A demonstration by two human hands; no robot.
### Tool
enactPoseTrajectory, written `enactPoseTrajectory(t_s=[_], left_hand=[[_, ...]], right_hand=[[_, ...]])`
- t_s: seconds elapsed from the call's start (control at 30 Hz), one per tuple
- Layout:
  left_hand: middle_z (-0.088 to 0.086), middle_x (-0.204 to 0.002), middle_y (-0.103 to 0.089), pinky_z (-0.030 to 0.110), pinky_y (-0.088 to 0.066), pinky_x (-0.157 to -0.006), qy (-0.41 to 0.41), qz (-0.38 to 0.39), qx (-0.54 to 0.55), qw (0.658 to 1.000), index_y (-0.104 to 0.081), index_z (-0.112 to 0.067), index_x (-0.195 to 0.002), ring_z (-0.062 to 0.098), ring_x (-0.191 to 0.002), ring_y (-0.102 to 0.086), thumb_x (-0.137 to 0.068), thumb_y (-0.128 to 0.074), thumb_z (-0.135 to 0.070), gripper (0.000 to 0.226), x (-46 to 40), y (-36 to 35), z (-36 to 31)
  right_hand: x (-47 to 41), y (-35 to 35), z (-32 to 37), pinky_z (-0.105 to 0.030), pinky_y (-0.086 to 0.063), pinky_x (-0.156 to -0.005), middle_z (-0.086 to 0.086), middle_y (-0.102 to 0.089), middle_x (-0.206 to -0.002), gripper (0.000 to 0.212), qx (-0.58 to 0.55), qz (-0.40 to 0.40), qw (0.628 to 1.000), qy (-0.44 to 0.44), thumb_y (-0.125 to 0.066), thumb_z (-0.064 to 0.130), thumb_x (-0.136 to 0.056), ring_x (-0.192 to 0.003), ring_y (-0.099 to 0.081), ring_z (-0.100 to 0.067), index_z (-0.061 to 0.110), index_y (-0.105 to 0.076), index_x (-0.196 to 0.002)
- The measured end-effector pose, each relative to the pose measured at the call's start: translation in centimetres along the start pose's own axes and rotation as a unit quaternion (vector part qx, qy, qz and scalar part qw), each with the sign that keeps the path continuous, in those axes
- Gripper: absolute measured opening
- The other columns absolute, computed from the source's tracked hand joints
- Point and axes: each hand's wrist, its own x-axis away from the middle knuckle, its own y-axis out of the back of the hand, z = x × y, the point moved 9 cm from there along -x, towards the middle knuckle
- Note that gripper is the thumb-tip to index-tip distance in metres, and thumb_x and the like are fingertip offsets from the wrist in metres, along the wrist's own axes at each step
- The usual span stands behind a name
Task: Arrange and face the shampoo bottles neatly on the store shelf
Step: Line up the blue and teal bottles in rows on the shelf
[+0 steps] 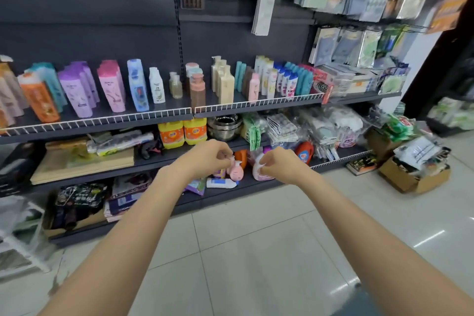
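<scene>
**Upper shelf mostly faced; both hands low at the pink bottles**

Progress, as judged from this view: the shampoo bottles (pixel 112 87) on the upper shelf (pixel 102 120) stand upright in rows behind the white wire rail, labels largely forward. Purple, pink, blue and orange groups on the left lean a little but read as ordered. The right section, with cream pump bottles and blue-and-white ones, looks packed and tidy. That shelf seems close to done.

Left to do: the low shelf (pixel 256 183) near the floor is a jumble. A white bottle (pixel 221 183) lies on its side there, among loose packets.

Hands: both reach down to that low shelf. The left hand (pixel 205 159) has its fingers curled and pinches the pump top of a small pink bottle (pixel 236 171), which hangs or stands just below the fingertips. The right hand (pixel 278 165) curls round the upper part of a second pink bottle (pixel 257 173), just beside the first; the exact grasp is partly hidden by the knuckles.

Whether these two belong on the upper shelf cannot be told. An open stretch of shelf shows near the small clear bottles (pixel 175 86).
</scene>
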Motion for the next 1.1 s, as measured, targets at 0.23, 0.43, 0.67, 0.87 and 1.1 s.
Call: enactPoseTrajectory(t_s=[0.23, 0.43, 0.67, 0.87, 1.1], left_hand=[[0.002, -0.111, -0.065, 0.027, -0.046, -0.082, -0.015, 0.011, -0.028, 0.999, -0.059, -0.017, -0.121, 0.016, -0.097, -0.059, -0.090, -0.059, -0.032, 0.035, -13.5, 1.6, -0.2], [0.003, -0.111, -0.062, 0.024, -0.041, -0.082, -0.049, -0.012, -0.019, 0.999, -0.060, -0.015, -0.118, 0.012, -0.091, -0.052, -0.091, -0.058, -0.029, 0.031, -23.8, 4.0, -0.6], [0.005, -0.122, -0.060, 0.027, -0.042, -0.090, -0.079, -0.011, -0.012, 0.997, -0.054, -0.015, -0.127, 0.020, -0.109, -0.055, -0.089, -0.060, -0.028, 0.041, -38.2, 5.3, 1.0], [0.005, -0.122, -0.058, 0.026, -0.043, -0.087, -0.120, 0.003, 0.000, 0.993, -0.054, -0.014, -0.127, 0.018, -0.105, -0.056, -0.090, -0.060, -0.025, 0.039, -50.0, 7.5, 0.7], [0.004, -0.120, -0.060, 0.033, -0.045, -0.095, -0.144, 0.034, -0.001, 0.989, -0.056, -0.015, -0.125, 0.017, -0.103, -0.056, -0.089, -0.060, -0.029, 0.038, -60.6, 6.3, -0.7]], right_hand=[[-11.6, 5.0, -5.1, -0.036, -0.050, -0.079, -0.016, -0.069, -0.103, 0.028, -0.014, -0.015, 1.000, -0.001, -0.064, 0.022, -0.086, -0.096, -0.062, -0.029, 0.001, -0.068, -0.104], [-20.6, 8.5, -8.2, -0.035, -0.049, -0.080, -0.019, -0.069, -0.103, 0.027, -0.016, -0.025, 0.999, -0.021, -0.062, 0.021, -0.087, -0.098, -0.063, -0.032, -0.001, -0.068, -0.102], [-32.6, 12.4, -11.2, -0.039, -0.051, -0.089, -0.017, -0.070, -0.106, 0.027, -0.035, -0.070, 0.996, -0.041, -0.064, 0.021, -0.087, -0.100, -0.063, -0.030, -0.001, -0.069, -0.102], [-42.0, 16.4, -14.1, -0.036, -0.053, -0.084, -0.014, -0.071, -0.100, 0.022, -0.052, -0.112, 0.989, -0.078, -0.064, 0.021, -0.088, -0.091, -0.066, -0.025, 0.003, -0.070, -0.098], [-49.5, 19.5, -19.1, -0.027, -0.048, -0.070, -0.008, -0.071, -0.091, 0.019, -0.026, -0.129, 0.985, -0.108, -0.061, 0.017, -0.087, -0.079, -0.063, -0.019, 0.007, -0.073, -0.098]])
